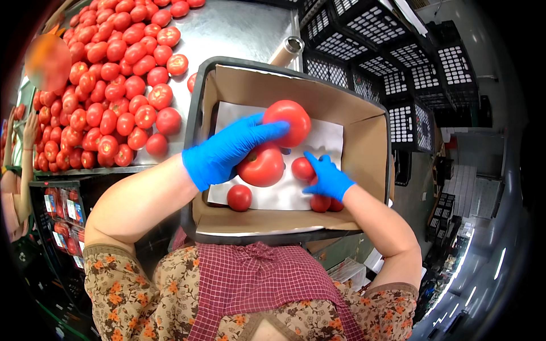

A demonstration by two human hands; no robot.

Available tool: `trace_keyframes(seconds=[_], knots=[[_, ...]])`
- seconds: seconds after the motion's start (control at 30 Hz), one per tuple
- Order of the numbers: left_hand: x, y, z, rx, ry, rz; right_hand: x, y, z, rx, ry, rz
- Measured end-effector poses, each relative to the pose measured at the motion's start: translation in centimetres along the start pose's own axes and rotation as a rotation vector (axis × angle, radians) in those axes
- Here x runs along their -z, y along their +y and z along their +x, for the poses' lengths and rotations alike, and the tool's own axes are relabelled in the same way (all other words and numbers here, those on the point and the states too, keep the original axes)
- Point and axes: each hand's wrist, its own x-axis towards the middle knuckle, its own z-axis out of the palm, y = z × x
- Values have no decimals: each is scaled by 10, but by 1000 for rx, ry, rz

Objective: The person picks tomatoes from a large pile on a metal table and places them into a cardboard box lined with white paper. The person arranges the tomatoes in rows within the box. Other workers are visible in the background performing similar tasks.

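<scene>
My left hand (pixel 234 149), in a blue glove, holds two large red tomatoes, one at the thumb (pixel 294 121) and one below it (pixel 262 166), above a black crate (pixel 290 73) lined with brown cardboard and white paper (pixel 230 115). Lower right in the crate, my right hand (pixel 330 177), also blue-gloved, has its fingers around a smaller tomato (pixel 302 169); its grip is partly hidden. More tomatoes (pixel 320 203) lie beneath that hand along the crate's near side. Another single tomato (pixel 239 197) rests at the near left on the paper.
A large heap of tomatoes (pixel 115 89) covers the metal table (pixel 230 25) at left. A cardboard tube (pixel 286 51) lies behind the crate. Black plastic crates (pixel 375 30) stand stacked at upper right. Packed tomatoes (pixel 64 221) sit below the table; another person's hand (pixel 30 128) shows far left.
</scene>
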Motion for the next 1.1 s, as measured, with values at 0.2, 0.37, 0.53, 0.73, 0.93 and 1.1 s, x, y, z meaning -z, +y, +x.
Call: trace_keyframes(seconds=[0.2,0.37,0.53,0.73,0.93,1.1], knots=[[-3,3,-4,-21,22,27,0,-9,18,60,-74,-76],[-2,5,-7,5,44,-3,8,-10,20,93,-107,-56],[0,4,-6,-61,8,30,3,-4,21,112,-98,-42],[-5,1,-5,-170,66,227,2,-6,12,52,-20,3],[-6,-1,-3,-175,81,272,2,3,17,75,-74,32],[-7,1,-6,-180,51,217,-5,16,26,126,56,273]])
